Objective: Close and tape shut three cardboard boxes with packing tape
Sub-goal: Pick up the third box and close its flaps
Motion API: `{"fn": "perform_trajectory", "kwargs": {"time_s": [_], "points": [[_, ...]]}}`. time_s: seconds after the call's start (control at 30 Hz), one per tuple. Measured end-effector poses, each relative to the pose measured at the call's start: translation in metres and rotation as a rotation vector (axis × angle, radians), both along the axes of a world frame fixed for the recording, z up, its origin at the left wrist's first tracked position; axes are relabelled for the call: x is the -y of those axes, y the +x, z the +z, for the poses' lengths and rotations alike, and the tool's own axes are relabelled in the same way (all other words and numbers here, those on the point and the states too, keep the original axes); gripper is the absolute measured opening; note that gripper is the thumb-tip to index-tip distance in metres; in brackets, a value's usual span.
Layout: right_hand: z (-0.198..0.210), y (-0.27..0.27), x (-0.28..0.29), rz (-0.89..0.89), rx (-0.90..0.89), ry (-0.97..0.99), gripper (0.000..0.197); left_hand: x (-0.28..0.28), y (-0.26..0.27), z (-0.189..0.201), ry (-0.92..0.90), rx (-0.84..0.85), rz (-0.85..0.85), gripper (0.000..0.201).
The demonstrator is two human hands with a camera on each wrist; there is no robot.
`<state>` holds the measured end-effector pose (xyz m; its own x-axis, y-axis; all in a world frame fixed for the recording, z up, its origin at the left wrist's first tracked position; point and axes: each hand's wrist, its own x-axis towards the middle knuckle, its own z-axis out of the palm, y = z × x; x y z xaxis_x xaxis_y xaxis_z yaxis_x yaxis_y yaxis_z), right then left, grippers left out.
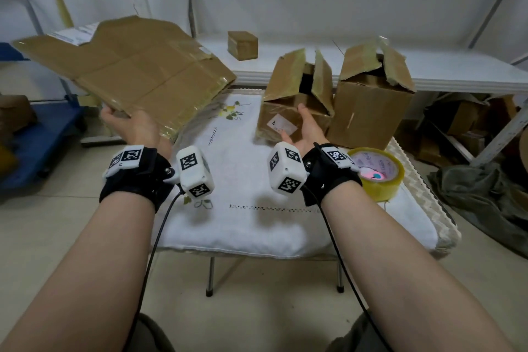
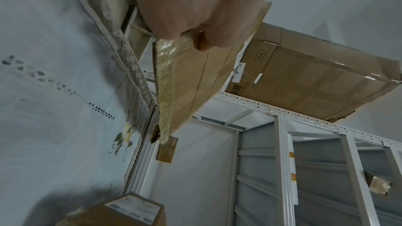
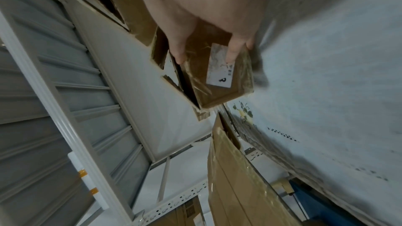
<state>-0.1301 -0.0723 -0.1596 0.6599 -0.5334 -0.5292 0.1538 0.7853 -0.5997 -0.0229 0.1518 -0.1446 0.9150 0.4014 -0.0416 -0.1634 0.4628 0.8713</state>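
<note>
- Flattened carton [image 1: 125, 66], largest, raised at 10 o'clock over the table [image 1: 251, 226] edge; left hand [image 1: 134, 126] gripping its near edge, thumb and fingers clamped [image 2: 208, 28] on the board.
- Tall box [image 1: 371, 106], 2 o'clock, flaps up, untaped.
- Labelled box [image 1: 291, 103], 1 o'clock, flaps gaping; right hand [image 1: 305, 128] against its front, fingers spread [image 3: 233, 52] on the label, not curled round.
- Tape roll [image 1: 377, 173], 3 o'clock, untouched.
- Step judged: setup, nothing sealed. Next likely: pull labelled box nearer, fold flaps flat.
</note>
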Motion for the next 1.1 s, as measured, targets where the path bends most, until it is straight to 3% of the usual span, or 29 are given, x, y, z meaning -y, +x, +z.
{"fn": "perform_trajectory", "kwargs": {"time_s": [0.07, 0.13, 0.33, 0.53, 0.7, 0.83, 0.97, 1.1], "points": [[-0.008, 0.008, 0.002, 0.034, -0.062, -0.03, 0.091, -0.01, 0.018, -0.012, -0.012, 0.014, 0.027, 0.063], [-0.014, 0.011, 0.002, 0.089, -0.098, -0.052, 0.086, -0.02, 0.029, -0.017, 0.007, -0.015, 0.013, 0.063], [0.017, -0.017, -0.008, 0.156, -0.138, -0.149, 0.016, -0.027, 0.005, 0.008, -0.008, -0.017, 0.022, 0.055], [0.039, -0.037, -0.023, 0.22, -0.008, -0.11, 0.009, -0.037, -0.004, 0.015, -0.114, 0.008, -0.083, 0.057], [0.06, -0.045, -0.033, 0.31, 0.181, -0.134, 0.054, -0.035, -0.014, 0.022, -0.146, 0.006, -0.162, 0.061], [0.078, -0.053, -0.032, 0.298, 0.382, -0.235, 0.072, -0.022, -0.024, 0.024, -0.087, 0.021, -0.295, 0.051], [0.092, -0.062, -0.016, 0.164, 0.482, -0.315, 0.077, -0.018, -0.032, 0.025, -0.028, 0.037, -0.39, 0.034], [0.088, -0.071, 0.003, -0.042, 0.488, -0.302, 0.081, -0.025, -0.031, 0.022, 0.031, 0.086, -0.446, 0.038]]}}
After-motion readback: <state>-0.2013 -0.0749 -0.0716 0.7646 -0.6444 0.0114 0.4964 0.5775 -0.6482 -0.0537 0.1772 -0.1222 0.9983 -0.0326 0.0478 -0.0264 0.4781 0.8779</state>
